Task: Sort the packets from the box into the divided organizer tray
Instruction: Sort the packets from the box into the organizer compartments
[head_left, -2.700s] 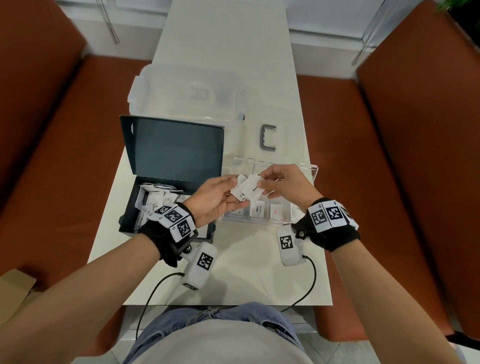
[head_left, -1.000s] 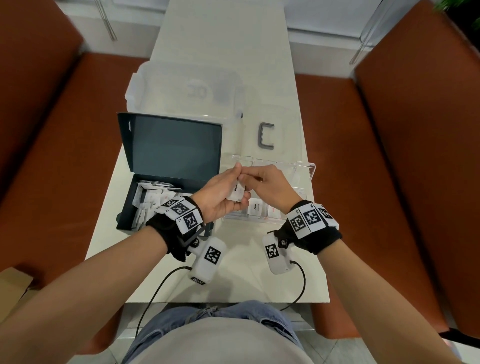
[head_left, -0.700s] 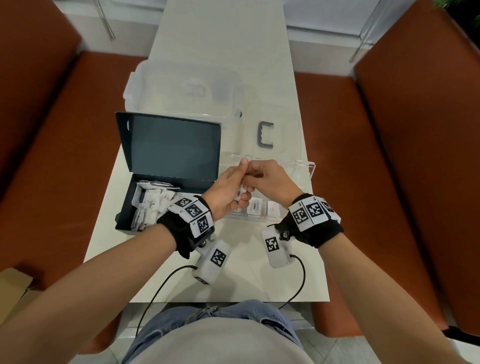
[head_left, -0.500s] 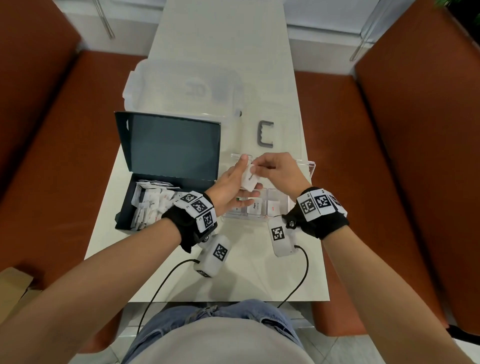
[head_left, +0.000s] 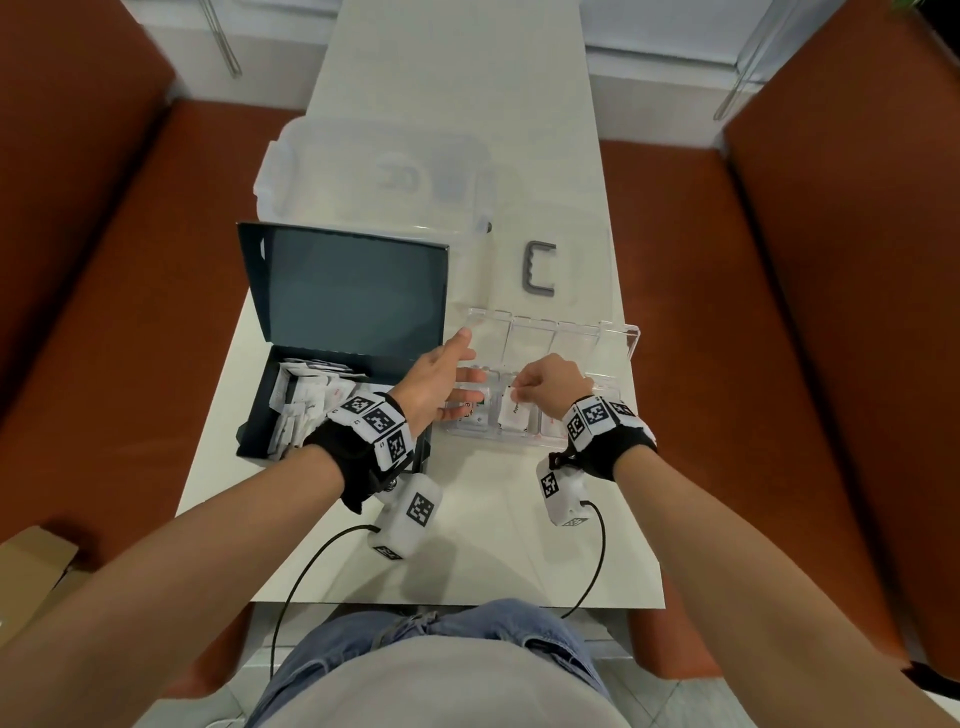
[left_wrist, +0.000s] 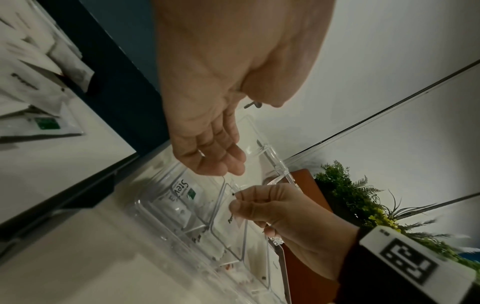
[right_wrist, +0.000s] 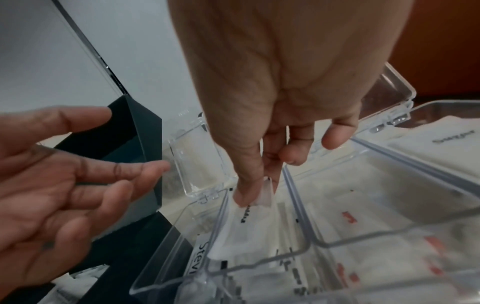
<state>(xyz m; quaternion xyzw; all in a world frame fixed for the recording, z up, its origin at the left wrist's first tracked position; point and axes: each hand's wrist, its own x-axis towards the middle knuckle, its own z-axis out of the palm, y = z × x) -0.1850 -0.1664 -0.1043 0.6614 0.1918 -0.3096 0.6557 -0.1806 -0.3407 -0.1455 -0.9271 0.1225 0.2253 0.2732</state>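
Observation:
A dark box (head_left: 254, 415) with its lid up holds several white packets (head_left: 306, 400) at the table's left. To its right lies the clear divided organizer tray (head_left: 530, 441), lid open at the back. My right hand (head_left: 517, 395) pinches a white packet (head_left: 511, 415) by its top edge between thumb and forefinger. The packet (right_wrist: 246, 224) hangs into the second compartment from the left, over other packets. My left hand (head_left: 465, 374) hovers open above the leftmost compartment, holding nothing. A Stevia packet (left_wrist: 182, 191) lies in that compartment. Red-printed packets (right_wrist: 348, 218) fill the compartment to the right.
A large clear lidded bin (head_left: 374, 176) stands behind the box, and a grey U-shaped handle (head_left: 540, 267) lies behind the tray. Orange benches (head_left: 130, 312) flank the narrow table. Wrist camera units with cables (head_left: 410, 512) hang over the near table edge.
The hands were joined over the tray, passing a packet. They have parted: the right hand has lowered the packet into a compartment, and the left hand has opened and drawn slightly left.

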